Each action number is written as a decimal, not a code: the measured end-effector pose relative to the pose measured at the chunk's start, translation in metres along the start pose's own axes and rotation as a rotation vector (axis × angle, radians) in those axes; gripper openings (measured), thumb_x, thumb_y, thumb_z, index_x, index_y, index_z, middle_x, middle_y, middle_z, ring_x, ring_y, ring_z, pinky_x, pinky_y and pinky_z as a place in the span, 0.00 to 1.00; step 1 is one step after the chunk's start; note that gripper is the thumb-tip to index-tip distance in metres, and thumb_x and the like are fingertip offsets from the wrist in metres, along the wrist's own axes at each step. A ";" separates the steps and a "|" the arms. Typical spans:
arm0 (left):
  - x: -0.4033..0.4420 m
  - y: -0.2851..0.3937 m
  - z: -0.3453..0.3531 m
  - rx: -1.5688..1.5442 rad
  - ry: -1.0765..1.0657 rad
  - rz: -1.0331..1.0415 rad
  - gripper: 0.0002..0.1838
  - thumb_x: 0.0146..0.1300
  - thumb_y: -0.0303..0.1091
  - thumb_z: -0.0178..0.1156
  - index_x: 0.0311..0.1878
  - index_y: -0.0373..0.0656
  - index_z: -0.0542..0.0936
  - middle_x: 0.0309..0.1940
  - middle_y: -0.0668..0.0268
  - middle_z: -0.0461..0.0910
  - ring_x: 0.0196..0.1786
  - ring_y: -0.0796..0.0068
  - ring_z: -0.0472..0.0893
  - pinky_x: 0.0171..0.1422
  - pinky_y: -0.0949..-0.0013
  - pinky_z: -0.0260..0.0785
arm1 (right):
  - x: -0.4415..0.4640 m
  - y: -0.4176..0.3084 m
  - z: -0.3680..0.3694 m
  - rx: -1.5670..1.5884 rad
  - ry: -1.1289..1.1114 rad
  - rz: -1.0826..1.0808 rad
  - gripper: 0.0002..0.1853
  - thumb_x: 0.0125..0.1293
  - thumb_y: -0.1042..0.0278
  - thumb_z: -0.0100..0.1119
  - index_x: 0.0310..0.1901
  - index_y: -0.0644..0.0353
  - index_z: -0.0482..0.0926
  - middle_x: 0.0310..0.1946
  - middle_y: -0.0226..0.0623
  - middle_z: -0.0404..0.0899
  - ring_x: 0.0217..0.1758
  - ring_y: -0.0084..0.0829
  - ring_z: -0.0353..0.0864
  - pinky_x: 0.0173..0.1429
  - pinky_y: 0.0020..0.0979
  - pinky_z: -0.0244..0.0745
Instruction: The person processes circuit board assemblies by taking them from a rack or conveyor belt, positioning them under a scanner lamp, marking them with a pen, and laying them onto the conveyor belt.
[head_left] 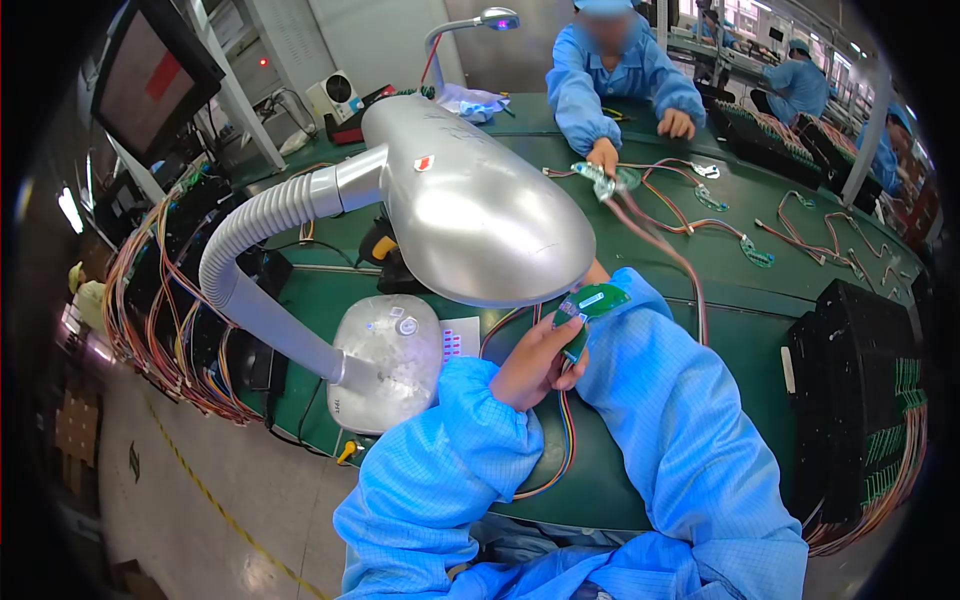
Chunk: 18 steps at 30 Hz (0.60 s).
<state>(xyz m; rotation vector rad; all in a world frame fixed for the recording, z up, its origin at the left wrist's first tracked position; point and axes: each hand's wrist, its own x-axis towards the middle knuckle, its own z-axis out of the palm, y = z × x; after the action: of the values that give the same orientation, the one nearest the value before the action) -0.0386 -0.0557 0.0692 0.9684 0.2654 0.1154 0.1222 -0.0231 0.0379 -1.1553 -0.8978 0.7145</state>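
While the left hand [540, 362] is pinching the green circuit board [592, 303] between thumb and curled fingers, the board is projecting up and rightward from the fingertips, its longer axis seeming to run along that slant. The left hand is the nearer, being in contact. The right hand [598, 272] is showing only a strip of skin beside the lamp head [480, 210]; whether its fingers are gripping or loose cannot be told. Board: thin, flat, round-edged, bearing a pale rectangular part. Coloured wires [570, 440]: slender, smooth, curving below the left hand; any join to the board is hiding from view. Lamp head: satin silver, teardrop-shaped, hanging from a ribbed neck [265, 215]. Sleeves [690, 410]: blue, finely gridded cloth, creasing. Worktop [612, 470]: dark green, lying beneath.
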 end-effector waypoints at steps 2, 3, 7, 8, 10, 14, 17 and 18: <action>0.000 0.000 0.001 0.011 0.000 -0.002 0.09 0.59 0.40 0.43 0.35 0.46 0.63 0.15 0.66 0.67 0.11 0.81 0.58 0.15 0.79 0.48 | -0.005 -0.009 0.002 -0.014 0.043 0.067 0.11 0.55 0.70 0.47 0.39 0.65 0.72 0.32 0.37 0.74 0.34 0.24 0.71 0.39 0.25 0.66; 0.000 -0.001 0.001 0.011 -0.004 0.001 0.09 0.59 0.41 0.44 0.36 0.46 0.63 0.15 0.66 0.67 0.11 0.81 0.59 0.14 0.80 0.48 | -0.006 -0.012 0.003 -0.019 0.065 0.099 0.11 0.55 0.69 0.48 0.39 0.65 0.72 0.32 0.36 0.74 0.33 0.23 0.71 0.38 0.24 0.66; -0.001 0.001 -0.001 -0.005 0.057 0.071 0.09 0.59 0.41 0.45 0.36 0.46 0.63 0.13 0.67 0.65 0.11 0.83 0.58 0.14 0.82 0.47 | -0.004 0.005 -0.005 -0.169 0.119 -0.027 0.10 0.55 0.68 0.48 0.37 0.63 0.72 0.28 0.34 0.73 0.27 0.21 0.69 0.30 0.22 0.65; -0.001 0.002 -0.002 -0.014 0.093 0.104 0.09 0.59 0.40 0.44 0.36 0.46 0.63 0.13 0.68 0.64 0.11 0.83 0.57 0.14 0.82 0.46 | 0.002 0.029 -0.014 -0.211 0.143 -0.186 0.09 0.55 0.66 0.47 0.35 0.62 0.72 0.25 0.33 0.73 0.24 0.20 0.69 0.26 0.21 0.63; 0.002 0.006 -0.011 -0.034 0.185 0.216 0.09 0.58 0.40 0.45 0.35 0.46 0.64 0.12 0.68 0.64 0.10 0.85 0.56 0.13 0.82 0.45 | -0.001 0.037 -0.026 -0.148 0.164 -0.272 0.09 0.55 0.67 0.48 0.36 0.62 0.71 0.26 0.33 0.72 0.25 0.20 0.69 0.27 0.21 0.63; 0.030 0.012 -0.042 -0.009 0.383 0.344 0.09 0.56 0.40 0.49 0.33 0.46 0.65 0.12 0.68 0.64 0.08 0.86 0.55 0.11 0.82 0.44 | -0.036 -0.003 -0.025 0.013 0.180 -0.122 0.15 0.51 0.78 0.48 0.43 0.66 0.66 0.34 0.37 0.71 0.37 0.25 0.71 0.40 0.25 0.68; 0.050 0.009 -0.067 -0.040 0.447 0.367 0.09 0.55 0.39 0.51 0.29 0.45 0.66 0.12 0.67 0.65 0.08 0.86 0.55 0.11 0.82 0.43 | -0.061 -0.012 -0.028 0.074 0.202 -0.015 0.17 0.49 0.80 0.48 0.43 0.65 0.65 0.33 0.37 0.71 0.37 0.27 0.71 0.41 0.27 0.69; 0.055 0.009 -0.072 -0.053 0.449 0.383 0.09 0.55 0.39 0.51 0.29 0.44 0.66 0.12 0.67 0.65 0.08 0.86 0.55 0.11 0.82 0.43 | -0.067 -0.014 -0.030 0.029 0.178 0.007 0.19 0.47 0.81 0.47 0.44 0.64 0.63 0.35 0.40 0.72 0.38 0.29 0.72 0.43 0.28 0.69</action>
<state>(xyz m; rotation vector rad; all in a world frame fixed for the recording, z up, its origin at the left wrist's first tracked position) -0.0052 0.0189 0.0283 0.9242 0.4836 0.6925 0.1173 -0.0970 0.0320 -1.1766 -0.7318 0.6177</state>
